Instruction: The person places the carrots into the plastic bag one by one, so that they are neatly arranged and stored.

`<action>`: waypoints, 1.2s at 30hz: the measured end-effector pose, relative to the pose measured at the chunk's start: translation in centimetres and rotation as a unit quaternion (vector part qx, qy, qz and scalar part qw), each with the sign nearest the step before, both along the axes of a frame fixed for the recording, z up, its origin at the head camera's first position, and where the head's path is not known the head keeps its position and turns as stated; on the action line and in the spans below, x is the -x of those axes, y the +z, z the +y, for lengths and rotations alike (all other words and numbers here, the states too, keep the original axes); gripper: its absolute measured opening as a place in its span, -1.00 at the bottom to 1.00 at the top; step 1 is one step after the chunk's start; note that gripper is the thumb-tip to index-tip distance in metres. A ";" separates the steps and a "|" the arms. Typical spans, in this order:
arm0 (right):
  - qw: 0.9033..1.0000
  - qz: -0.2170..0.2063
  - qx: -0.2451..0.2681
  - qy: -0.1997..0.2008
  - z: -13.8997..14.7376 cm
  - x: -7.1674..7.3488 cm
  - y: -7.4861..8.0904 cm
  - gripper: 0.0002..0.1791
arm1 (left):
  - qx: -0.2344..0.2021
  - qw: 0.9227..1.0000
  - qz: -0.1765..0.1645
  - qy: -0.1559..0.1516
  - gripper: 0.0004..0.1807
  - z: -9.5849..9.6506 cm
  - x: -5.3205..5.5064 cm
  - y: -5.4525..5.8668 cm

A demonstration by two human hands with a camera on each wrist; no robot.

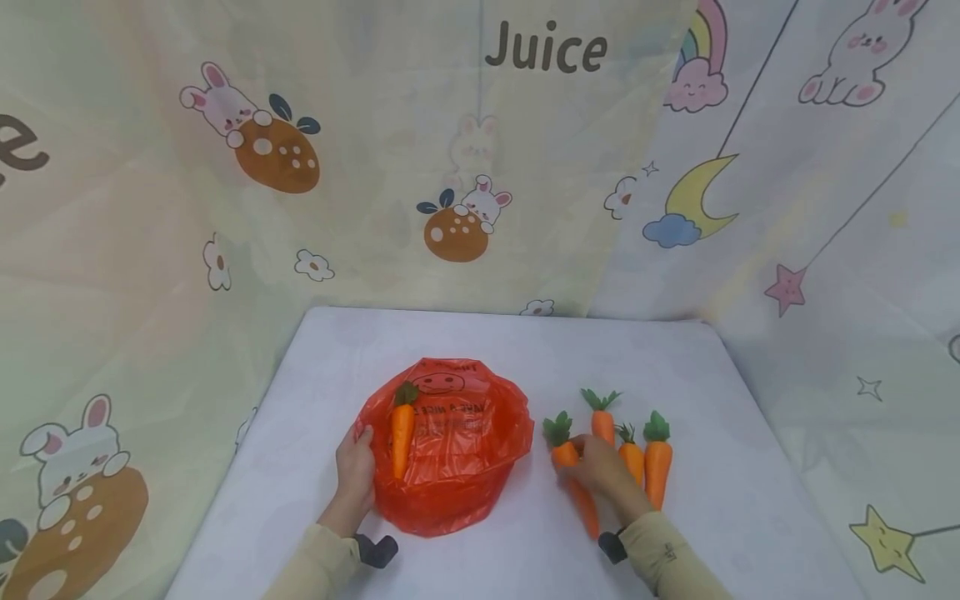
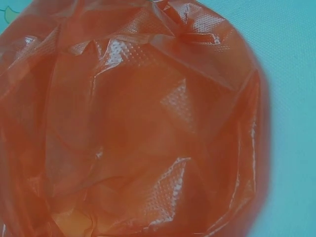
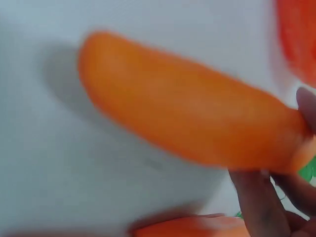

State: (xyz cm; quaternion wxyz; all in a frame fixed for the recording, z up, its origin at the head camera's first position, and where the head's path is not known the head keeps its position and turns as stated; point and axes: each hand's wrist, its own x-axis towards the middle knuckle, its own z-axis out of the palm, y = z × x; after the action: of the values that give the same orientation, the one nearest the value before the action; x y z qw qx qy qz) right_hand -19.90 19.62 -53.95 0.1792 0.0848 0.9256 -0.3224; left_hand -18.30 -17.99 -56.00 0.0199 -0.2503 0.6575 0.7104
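A red plastic bag with dark printing sits with its mouth spread wide, and one carrot with a dark green top lies inside it. My left hand holds the bag's left rim, thumb over the edge. In the left wrist view the crinkled plastic fills most of the picture and hides the fingers. To the right of the bag, my right hand pinches another carrot near its leafy end. That carrot's tip points toward me, and its shadow falls on the table in the right wrist view.
Three more carrots lie beside and behind my right hand: one at the back, one partly covered by the hand, and one at the far right. A white table carries everything, with a printed cloth hanging behind it.
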 end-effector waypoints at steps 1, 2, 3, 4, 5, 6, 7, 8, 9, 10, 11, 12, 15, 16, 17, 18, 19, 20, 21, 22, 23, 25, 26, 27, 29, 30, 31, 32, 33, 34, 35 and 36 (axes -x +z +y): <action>1.000 -0.006 0.021 0.000 -0.1 0.0 0.4 -0.40 | 0.001 1.000 -0.001 0.001 -0.34 0.0 0.0 0.0; 0.999 -0.007 0.044 0.003 -0.2 0.0 0.9 -0.41 | 0.001 1.000 -0.004 0.002 -0.33 0.0 0.1 0.1; 0.998 -0.008 0.065 0.006 -0.3 0.0 1.4 -0.42 | 0.002 1.000 -0.006 0.003 -0.33 0.0 0.1 0.2; 0.996 -0.006 0.085 0.011 -0.4 0.0 1.9 -0.41 | 0.002 1.000 -0.008 0.003 -0.32 0.0 0.1 0.2; 0.994 -0.004 0.104 0.015 -0.6 -0.1 2.5 -0.41 | 0.002 1.000 -0.009 0.004 -0.32 0.0 0.1 0.2; 0.992 -0.001 0.122 0.020 -0.8 -0.1 3.0 -0.40 | 0.002 1.000 -0.011 0.004 -0.31 0.0 0.1 0.2; 0.990 -0.001 0.141 0.022 -1.0 -0.1 3.6 -0.40 | 0.002 1.000 -0.011 0.005 -0.31 0.0 0.1 0.2; 0.987 0.002 0.156 0.028 -1.3 -0.1 4.2 -0.39 | 0.002 1.000 -0.012 0.005 -0.31 0.0 0.1 0.3; 0.986 0.003 0.167 0.032 -1.6 -0.2 4.8 -0.39 | 0.001 1.000 -0.011 0.006 -0.31 -0.1 0.1 0.3; 0.983 0.002 0.177 0.036 -2.0 -0.2 5.3 -0.40 | 0.001 1.000 -0.011 0.006 -0.31 -0.1 0.1 0.3; 0.982 -0.002 0.187 0.040 -2.3 -0.2 5.8 -0.39 | 0.001 1.000 -0.011 0.006 -0.31 -0.1 0.1 0.3; 0.980 -0.004 0.196 0.044 -2.8 -0.2 6.3 -0.39 | 0.000 1.000 -0.011 0.007 -0.31 -0.1 0.1 0.3; 0.973 -0.013 0.224 0.058 -4.1 -0.3 7.6 -0.37 | 0.000 1.000 -0.010 0.006 -0.31 -0.1 0.0 0.3; 0.970 -0.017 0.234 0.065 -4.6 -0.3 7.9 -0.35 | 0.001 1.000 -0.012 0.006 -0.31 -0.2 0.0 0.2; 0.966 -0.020 0.248 0.073 -5.1 -0.3 8.2 -0.33 | 0.002 1.000 -0.012 0.006 -0.31 -0.2 0.0 0.3; 0.961 -0.025 0.265 0.080 -5.5 -0.2 8.4 -0.32 | 0.002 1.000 -0.013 0.007 -0.30 -0.2 0.0 0.3; 0.954 -0.030 0.284 0.089 -6.0 -0.1 8.7 -0.31 | 0.001 1.000 -0.014 0.007 -0.30 -0.2 0.0 0.3; 0.947 -0.038 0.305 0.097 -6.5 -0.1 8.9 -0.30 | -0.001 1.000 -0.016 0.008 -0.30 -0.2 0.0 0.3; 0.938 -0.044 0.326 0.106 -6.9 0.0 9.0 -0.29 | -0.004 1.000 -0.016 0.008 -0.30 -0.2 0.0 0.4; 0.927 -0.053 0.352 0.113 -7.4 0.1 9.2 -0.28 | -0.008 1.000 -0.018 0.009 -0.30 -0.2 0.0 0.4; 0.915 -0.064 0.379 0.119 -7.9 0.1 9.4 -0.28 | -0.011 1.000 -0.020 0.009 -0.31 -0.2 -0.1 0.4; 0.891 -0.084 0.427 0.125 -8.8 0.2 9.7 -0.26 | -0.018 1.000 -0.021 0.010 -0.32 -0.2 -0.1 0.4; 0.880 -0.092 0.448 0.127 -9.3 0.2 9.9 -0.26 | -0.020 1.000 -0.021 0.009 -0.31 -0.1 -0.2 0.4; 0.870 -0.099 0.465 0.127 -9.8 0.3 10.0 -0.25 | -0.020 1.000 -0.020 0.008 -0.31 -0.1 -0.2 0.3; 0.857 -0.108 0.490 0.122 -10.7 0.3 10.4 -0.25 | -0.018 1.000 -0.021 0.006 -0.32 -0.1 -0.3 0.2; 0.851 -0.112 0.500 0.118 -11.1 0.4 10.5 -0.26 | -0.017 1.000 -0.020 0.005 -0.31 -0.1 -0.3 0.2; 0.847 -0.115 0.507 0.112 -11.5 0.6 10.7 -0.27 | -0.016 1.000 -0.018 0.004 -0.30 -0.1 -0.3 0.1; 0.844 -0.116 0.512 0.109 -11.9 0.7 10.8 -0.28 | -0.012 1.000 -0.019 0.003 -0.30 -0.1 -0.3 0.1; 0.841 -0.119 0.518 0.102 -12.3 0.8 10.9 -0.29 | -0.010 1.000 -0.018 0.002 -0.30 -0.1 -0.3 0.1; 0.838 -0.121 0.523 0.096 -12.6 1.0 10.9 -0.31 | -0.008 1.000 -0.018 0.002 -0.29 0.0 -0.3 0.1; 0.836 -0.121 0.528 0.092 -12.9 1.1 10.9 -0.32 | -0.008 1.000 -0.016 0.002 -0.29 0.0 -0.3 0.1; 0.833 -0.122 0.534 0.084 -13.2 1.3 10.9 -0.33 | -0.008 1.000 -0.015 0.001 -0.28 0.0 -0.2 0.1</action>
State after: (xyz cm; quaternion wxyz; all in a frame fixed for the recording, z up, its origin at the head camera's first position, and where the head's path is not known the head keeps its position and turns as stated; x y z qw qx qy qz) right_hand -21.25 6.40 -43.03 0.3346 -0.0636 0.5838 -0.7370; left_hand -18.05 -17.99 -55.89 0.0310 -0.2615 0.6515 0.7115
